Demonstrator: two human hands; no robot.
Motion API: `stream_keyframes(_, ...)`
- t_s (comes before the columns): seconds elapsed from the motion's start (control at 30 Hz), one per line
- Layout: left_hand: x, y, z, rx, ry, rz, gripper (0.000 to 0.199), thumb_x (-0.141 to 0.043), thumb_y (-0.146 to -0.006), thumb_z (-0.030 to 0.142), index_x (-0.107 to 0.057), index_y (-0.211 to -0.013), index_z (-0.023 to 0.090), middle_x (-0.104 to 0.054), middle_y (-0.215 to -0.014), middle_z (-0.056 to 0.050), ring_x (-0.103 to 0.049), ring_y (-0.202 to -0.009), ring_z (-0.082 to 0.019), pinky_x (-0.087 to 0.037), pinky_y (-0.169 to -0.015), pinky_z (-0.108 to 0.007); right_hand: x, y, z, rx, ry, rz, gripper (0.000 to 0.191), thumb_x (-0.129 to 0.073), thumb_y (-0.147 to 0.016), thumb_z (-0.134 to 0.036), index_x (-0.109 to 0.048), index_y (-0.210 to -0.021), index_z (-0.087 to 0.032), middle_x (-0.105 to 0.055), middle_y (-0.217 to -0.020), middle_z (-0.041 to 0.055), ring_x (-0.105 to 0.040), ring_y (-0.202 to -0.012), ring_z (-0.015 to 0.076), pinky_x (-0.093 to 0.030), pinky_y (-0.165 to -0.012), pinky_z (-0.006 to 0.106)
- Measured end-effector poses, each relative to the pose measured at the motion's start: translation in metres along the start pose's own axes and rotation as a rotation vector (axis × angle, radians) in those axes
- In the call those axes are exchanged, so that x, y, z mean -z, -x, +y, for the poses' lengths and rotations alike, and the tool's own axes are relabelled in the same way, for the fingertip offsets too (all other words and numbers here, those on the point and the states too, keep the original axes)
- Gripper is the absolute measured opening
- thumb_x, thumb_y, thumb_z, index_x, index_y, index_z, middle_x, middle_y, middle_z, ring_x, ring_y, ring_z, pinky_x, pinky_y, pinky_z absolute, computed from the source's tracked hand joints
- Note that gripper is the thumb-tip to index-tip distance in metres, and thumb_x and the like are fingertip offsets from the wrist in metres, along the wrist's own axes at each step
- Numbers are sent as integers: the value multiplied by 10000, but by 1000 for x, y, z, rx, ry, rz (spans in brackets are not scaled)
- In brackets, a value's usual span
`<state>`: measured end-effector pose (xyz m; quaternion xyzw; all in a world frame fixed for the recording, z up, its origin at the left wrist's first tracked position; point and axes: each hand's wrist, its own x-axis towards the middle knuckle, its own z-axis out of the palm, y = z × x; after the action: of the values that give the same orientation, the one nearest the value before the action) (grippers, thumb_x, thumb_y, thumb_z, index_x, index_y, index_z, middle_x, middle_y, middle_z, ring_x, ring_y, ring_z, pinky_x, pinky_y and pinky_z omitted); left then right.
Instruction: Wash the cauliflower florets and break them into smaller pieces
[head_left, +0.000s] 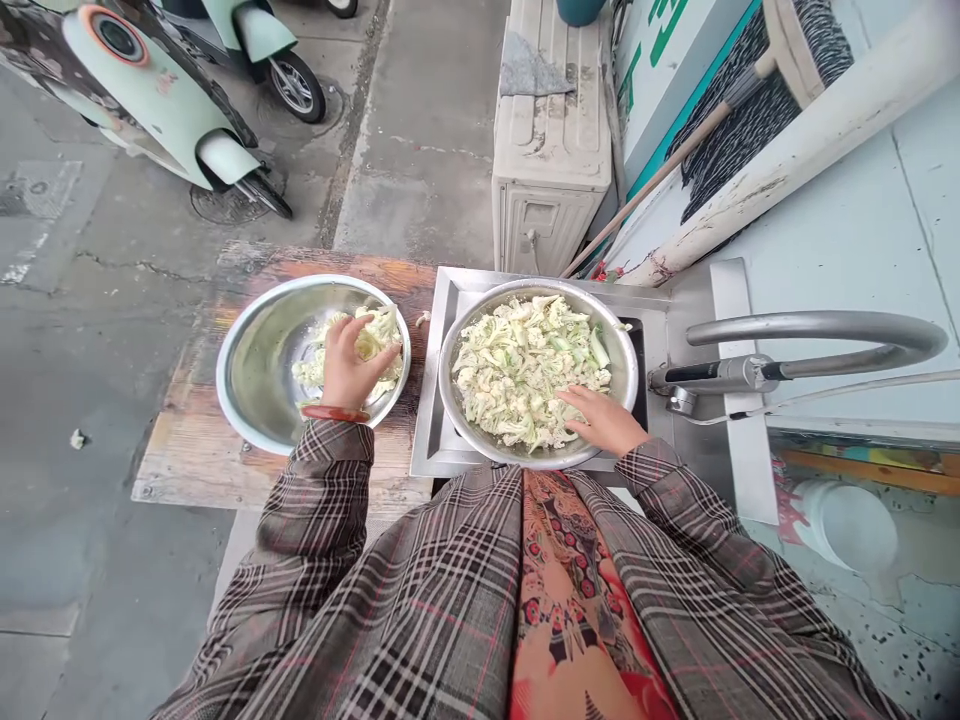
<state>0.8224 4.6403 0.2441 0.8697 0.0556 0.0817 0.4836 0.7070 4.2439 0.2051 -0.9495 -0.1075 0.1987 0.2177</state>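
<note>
My left hand [351,372], with a reddish bracelet at the wrist, is over the left metal bowl [259,350]. Its thumb and fingers curve around pale cauliflower pieces [381,325] near the bowl's right side. More cauliflower lies beneath the hand, partly hidden by it. To the right, a second metal bowl [632,385] is full of cut cauliflower [517,370] with some green stalks. My right hand [602,420] reaches over this bowl's near right rim, fingers stretched out and touching the cauliflower.
The left bowl stands on a worn wooden board [187,440]; the right one sits over a steel sink [429,440]. A curved faucet [817,325] is at the right. Beyond are a mop [675,160], an outdoor metal unit [551,150] and parked scooters [157,100].
</note>
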Motion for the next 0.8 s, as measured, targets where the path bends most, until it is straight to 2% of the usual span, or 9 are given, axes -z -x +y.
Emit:
stream_keyframes(0.1,2,-1,-6,-172,-326,1,764,-810,-611,347,-545,-1312,196,-404,-1487,-169,-320,-1413,-399,-306,-1129,-569,-22,-13,-8,-55,209,-49,746,-699,-789,-217,-419,-1469,-338,-311,-1580,118,-401,-1348,393,-434,-999,556)
stream_keyframes(0.2,-32,13,3,-275,-275,-115,681,-694,-764,347,-475,-1392,201,-480,-1412,-165,-481,-1295,-341,-411,-1057,-541,-30,-29,-13,-71,194,23,693,-704,-756,-139,-516,-1399,-314,-356,-1546,131,-487,-1255,374,-466,-956,518)
stream_keyframes(0.3,-78,34,13,-342,-163,-337,564,-628,-834,340,-510,-1363,185,-606,-1199,-134,-642,-990,-240,-529,-899,-439,-21,-34,-7,-80,-108,194,321,-599,-847,-187,-686,-1150,-246,-602,-1285,98,-589,-1106,278,-495,-945,446)
stream_keyframes(0.37,-102,46,15,-401,-181,-485,477,-609,-852,325,-565,-1304,180,-625,-1146,-121,-639,-976,-230,-522,-908,-414,-10,-30,-2,-132,-417,289,206,-568,-877,-300,-708,-1014,-236,-655,-1152,63,-626,-992,234,-550,-853,399)
stream_keyframes(0.47,-123,60,12,-443,-361,-665,503,-652,-808,282,-580,-1294,176,-599,-1217,-138,-583,-1102,-276,-465,-992,-432,5,-19,2,-216,-841,328,275,-623,-820,-449,-688,-986,-239,-631,-1172,50,-634,-895,206,-586,-635,322)
stream_keyframes(0.57,-135,71,10,-473,-581,-778,747,-766,-671,248,-522,-1373,174,-523,-1344,-171,-504,-1183,-344,-408,-1030,-483,11,-13,2,-236,-1015,317,361,-628,-805,-507,-674,-1040,-237,-598,-1242,60,-627,-953,222,-590,-597,314)
stream_keyframes(0.67,-144,77,13,-513,-661,-811,772,-742,-665,193,-506,-1400,203,-528,-1328,-171,-503,-1150,-353,-419,-979,-490,9,-16,1,-211,-848,324,351,-552,-868,-478,-672,-1089,-233,-610,-1247,69,-617,-1044,247,-595,-755,387)
stream_keyframes(0.73,-149,76,14,-492,-606,-792,589,-656,-730,167,-593,-1313,215,-587,-1211,-147,-546,-1068,-313,-449,-922,-447,4,-23,-2,-165,-574,319,340,-527,-894,-399,-657,-1162,-236,-625,-1232,79,-588,-1126,267,-532,-924,452)
stream_keyframes(0.8,-151,70,13,-395,-472,-721,403,-584,-776,162,-679,-1166,200,-625,-1086,-114,-587,-950,-252,-473,-874,-391,-5,-33,-10,-98,-297,258,454,-560,-880,-319,-567,-1330,-256,-568,-1338,97,-537,-1211,296,-461,-1012,487)
